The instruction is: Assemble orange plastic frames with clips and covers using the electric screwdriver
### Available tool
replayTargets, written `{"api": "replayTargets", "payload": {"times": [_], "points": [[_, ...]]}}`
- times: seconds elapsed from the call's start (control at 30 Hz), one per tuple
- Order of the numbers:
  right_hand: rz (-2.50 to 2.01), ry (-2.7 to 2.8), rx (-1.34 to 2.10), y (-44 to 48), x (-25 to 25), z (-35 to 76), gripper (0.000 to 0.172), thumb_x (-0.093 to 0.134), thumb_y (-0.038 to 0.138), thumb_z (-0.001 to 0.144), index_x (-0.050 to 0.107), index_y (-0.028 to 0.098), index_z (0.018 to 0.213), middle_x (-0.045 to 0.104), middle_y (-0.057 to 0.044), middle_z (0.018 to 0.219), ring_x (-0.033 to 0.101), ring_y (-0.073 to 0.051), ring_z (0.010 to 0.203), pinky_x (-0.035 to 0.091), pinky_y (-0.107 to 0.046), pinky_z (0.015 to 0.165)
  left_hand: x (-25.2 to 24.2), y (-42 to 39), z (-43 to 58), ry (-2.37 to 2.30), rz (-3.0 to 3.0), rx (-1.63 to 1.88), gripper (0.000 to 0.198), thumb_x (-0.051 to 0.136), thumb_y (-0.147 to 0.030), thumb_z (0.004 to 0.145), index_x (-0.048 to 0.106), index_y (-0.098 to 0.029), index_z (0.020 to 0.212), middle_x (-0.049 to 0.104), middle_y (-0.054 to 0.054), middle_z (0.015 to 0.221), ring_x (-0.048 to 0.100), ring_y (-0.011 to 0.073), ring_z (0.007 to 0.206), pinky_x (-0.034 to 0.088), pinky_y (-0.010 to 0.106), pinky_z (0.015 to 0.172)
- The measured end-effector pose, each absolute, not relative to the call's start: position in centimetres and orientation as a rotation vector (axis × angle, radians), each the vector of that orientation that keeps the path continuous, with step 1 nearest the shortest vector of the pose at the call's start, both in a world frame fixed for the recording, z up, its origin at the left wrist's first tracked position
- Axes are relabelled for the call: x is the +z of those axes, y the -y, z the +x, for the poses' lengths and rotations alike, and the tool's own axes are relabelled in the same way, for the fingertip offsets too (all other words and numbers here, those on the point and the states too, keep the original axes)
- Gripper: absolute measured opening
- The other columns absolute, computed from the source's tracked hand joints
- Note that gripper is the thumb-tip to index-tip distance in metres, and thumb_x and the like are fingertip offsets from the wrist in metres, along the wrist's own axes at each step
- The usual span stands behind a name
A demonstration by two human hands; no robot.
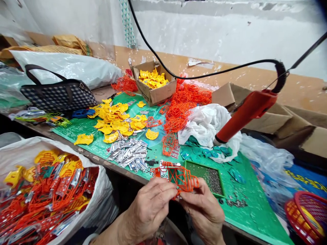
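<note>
My left hand (150, 207) pinches the near left edge of an orange frame (182, 178) between thumb and fingers, and my right hand (203, 209) pinches its right end, so the piece is held up just over the near edge of the tabletop (255, 204). It looks like thin moulded plastic: I'd judge it very light, springy rather than stiff, not very slippery, with narrow bars that could bend or snap if squeezed mid-span. The thicker end and border seem the best places to hold. Just beyond it, the green tray (196, 168) holds small screws (214, 178), partly hidden behind my right hand. Silver strips (129, 153) lie heaped to the left, with yellow pieces (114, 117) behind them and more in a cardboard box (160, 96). A tangle of orange frames (182, 102) sits beside that box; they would likely catch on one another. On the right, a red power screwdriver (245, 117) hangs in front of a crumpled white bag (206, 124), whose loose folds could get in its way. A full sack (102, 190) crowds my left forearm.
</note>
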State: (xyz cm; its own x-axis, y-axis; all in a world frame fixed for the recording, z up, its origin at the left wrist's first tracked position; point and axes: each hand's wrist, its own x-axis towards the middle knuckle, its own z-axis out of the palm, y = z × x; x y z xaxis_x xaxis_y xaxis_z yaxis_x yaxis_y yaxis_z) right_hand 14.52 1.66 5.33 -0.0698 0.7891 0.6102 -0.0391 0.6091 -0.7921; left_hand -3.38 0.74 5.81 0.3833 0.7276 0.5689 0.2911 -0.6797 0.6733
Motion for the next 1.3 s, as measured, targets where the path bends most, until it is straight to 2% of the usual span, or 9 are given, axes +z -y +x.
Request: {"api": "replayTargets", "payload": {"times": [0.27,0.37,0.47,0.53,0.63,0.73,0.9,1.07,1.3], "points": [[-0.694,1.505,0.698,-1.7,5.3,14.4,0.033,0.071,0.013,0.082,0.074,0.037,0.104,0.062,-0.004,0.087,0.065,-0.016,0.076,0.057,-0.026,0.062,5.8,-0.5,-3.3,-0.927,2.279,1.177,0.055,0.050,0.004,0.084,0.060,-0.021,0.132,0.075,0.012,0.108,0.066,0.0241,0.097,0.051,0.036,0.091],[-0.775,1.578,0.593,-1.5,5.0,14.4,0.040,0.067,0.010,0.083,0.071,0.037,0.112,0.060,-0.003,0.080,0.063,-0.015,0.069,0.054,-0.024,0.056,6.0,-0.9,-3.2,-0.954,2.339,1.170,0.048,0.050,0.003,0.083,0.066,-0.016,0.123,0.076,0.014,0.100,0.066,0.0246,0.092,0.053,0.036,0.086],[-0.934,1.757,0.421,-1.2,4.3,14.5,0.043,0.063,0.007,0.083,0.070,0.031,0.118,0.064,-0.003,0.070,0.061,-0.014,0.058,0.051,-0.022,0.050,5.9,-1.3,-3.0,-0.983,2.416,1.153,0.041,0.050,0.002,0.082,0.068,-0.014,0.115,0.075,0.015,0.095,0.066,0.0251,0.090,0.054,0.036,0.084],[-1.014,1.838,0.401,-1.0,4.0,14.5,0.036,0.060,0.009,0.085,0.072,0.026,0.114,0.070,-0.005,0.071,0.065,-0.015,0.057,0.053,-0.022,0.052,5.6,-1.4,-2.8,-0.991,2.454,1.151,0.036,0.049,0.001,0.084,0.068,-0.014,0.112,0.074,0.013,0.092,0.066,0.0244,0.088,0.055,0.036,0.081],[-1.082,1.779,0.599,-1.1,3.8,14.6,0.024,0.058,0.015,0.087,0.076,0.023,0.101,0.075,-0.005,0.074,0.069,-0.015,0.057,0.055,-0.020,0.052,4.9,-1.3,-2.4,-0.989,2.510,1.231,0.034,0.046,0.001,0.086,0.062,-0.012,0.113,0.071,0.012,0.097,0.063,0.0222,0.090,0.056,0.036,0.080],[-1.121,1.518,0.902,-1.4,3.7,14.7,0.015,0.065,0.023,0.084,0.078,0.023,0.091,0.072,0.000,0.063,0.062,-0.011,0.042,0.050,-0.018,0.042,4.7,-1.1,-2.4,-1.137,2.587,1.402,0.039,0.054,0.004,0.082,0.057,-0.011,0.118,0.066,0.012,0.110,0.056,0.0243,0.107,0.052,0.041,0.093],[-1.101,1.124,1.190,-1.6,2.8,14.9,0.013,0.073,0.026,0.077,0.078,0.025,0.089,0.068,0.002,0.056,0.059,-0.010,0.041,0.049,-0.017,0.043,5.1,-1.3,-2.9,-1.431,2.539,1.507,0.029,0.062,-0.001,0.080,0.058,-0.015,0.105,0.063,0.011,0.113,0.051,0.0290,0.114,0.049,0.047,0.094],[-1.032,1.034,1.242,-1.4,1.9,14.6,0.014,0.077,0.026,0.073,0.079,0.025,0.087,0.070,0.000,0.058,0.060,-0.011,0.043,0.051,-0.020,0.045,5.2,-1.5,-2.6,-1.342,2.530,1.439,0.025,0.058,0.002,0.082,0.060,-0.014,0.101,0.065,0.009,0.110,0.049,0.0280,0.116,0.048,0.045,0.095],[-1.026,1.069,1.199,-1.3,1.1,14.6,0.015,0.074,0.024,0.076,0.079,0.026,0.090,0.069,0.001,0.056,0.061,-0.011,0.044,0.051,-0.019,0.047,5.2,-1.6,-2.1,-1.234,2.460,1.487,0.024,0.056,0.006,0.082,0.061,-0.013,0.094,0.069,0.007,0.098,0.051,0.0246,0.113,0.047,0.040,0.097]]}}
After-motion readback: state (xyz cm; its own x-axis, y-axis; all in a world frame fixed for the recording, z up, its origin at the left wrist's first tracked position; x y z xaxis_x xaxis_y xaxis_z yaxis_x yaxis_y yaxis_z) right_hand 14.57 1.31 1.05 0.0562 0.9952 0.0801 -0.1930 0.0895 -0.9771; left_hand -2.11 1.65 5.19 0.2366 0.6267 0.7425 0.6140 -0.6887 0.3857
